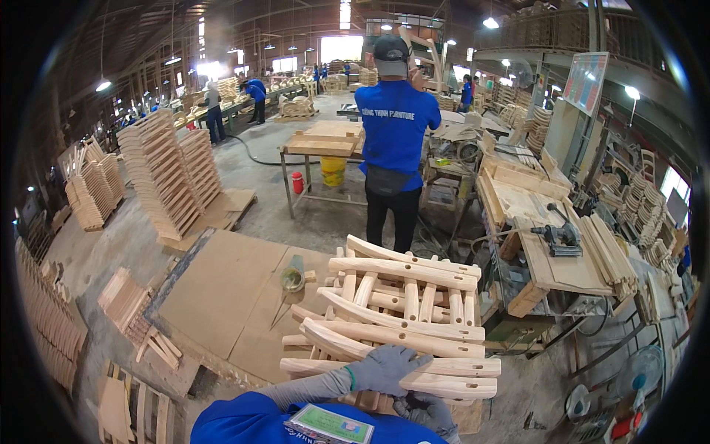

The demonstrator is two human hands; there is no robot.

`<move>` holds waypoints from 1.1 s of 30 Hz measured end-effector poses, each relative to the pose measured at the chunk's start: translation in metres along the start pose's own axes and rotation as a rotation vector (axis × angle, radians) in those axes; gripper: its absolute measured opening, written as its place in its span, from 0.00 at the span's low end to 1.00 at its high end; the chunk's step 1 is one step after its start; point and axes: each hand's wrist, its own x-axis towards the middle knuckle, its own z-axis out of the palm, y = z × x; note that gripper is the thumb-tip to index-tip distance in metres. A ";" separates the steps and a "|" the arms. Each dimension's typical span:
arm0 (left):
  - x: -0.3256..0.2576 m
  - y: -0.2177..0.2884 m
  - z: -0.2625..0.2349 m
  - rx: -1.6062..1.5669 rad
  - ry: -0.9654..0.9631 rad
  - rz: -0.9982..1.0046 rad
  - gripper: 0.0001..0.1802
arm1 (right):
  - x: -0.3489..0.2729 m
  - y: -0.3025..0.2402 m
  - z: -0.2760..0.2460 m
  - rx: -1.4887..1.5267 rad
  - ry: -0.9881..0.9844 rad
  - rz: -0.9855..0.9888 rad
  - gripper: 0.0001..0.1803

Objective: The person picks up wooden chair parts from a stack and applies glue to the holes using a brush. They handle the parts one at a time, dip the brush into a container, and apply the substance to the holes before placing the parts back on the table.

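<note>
One card badge (pixel 331 423) lies against the person's blue shirt at the lower edge. Two hands show, both in grey gloves. The right hand (pixel 429 416) is at the near end of the pile of wooden frames (pixel 414 340), its fingers partly curled; I cannot tell whether it grips anything. The left hand (pixel 388 370) lies palm down on the nearest rails, fingers extended and a little apart, pressing on the wood rather than closing around it.

The pile sits directly in front of the person. At least six long, pale rails can be counted in it, several with dark holes or slots, with short crosspieces between them; the number of frames is unclear because they overlap. Beside its left side stands one translucent container (pixel 293 275), on a broad brown board (pixel 222 288).

To the right, one workbench (pixel 510 200) carries one dark metal tool (pixel 563 237). Two fans (pixel 642 370) are low at the right.

Farther ahead, one co-worker (pixel 396 126) in a blue shirt and cap faces away, beside one table (pixel 322 144). One yellow bucket (pixel 333 172) and one red bottle (pixel 297 183) are by that table. Two tall stacks of wooden parts (pixel 159 170) rise at the left; beyond them, two more co-workers (pixel 256 96) stand at a long line of benches.
</note>
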 end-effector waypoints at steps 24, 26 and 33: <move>-0.002 0.001 -0.001 0.009 0.053 0.029 0.54 | 0.015 0.002 -0.027 0.158 -0.018 0.050 0.17; -0.003 0.001 0.000 0.010 0.067 0.031 0.53 | 0.013 0.001 -0.023 0.150 -0.020 0.052 0.18; -0.001 -0.003 0.008 0.011 0.129 0.054 0.52 | 0.006 0.001 -0.013 0.065 0.016 0.007 0.22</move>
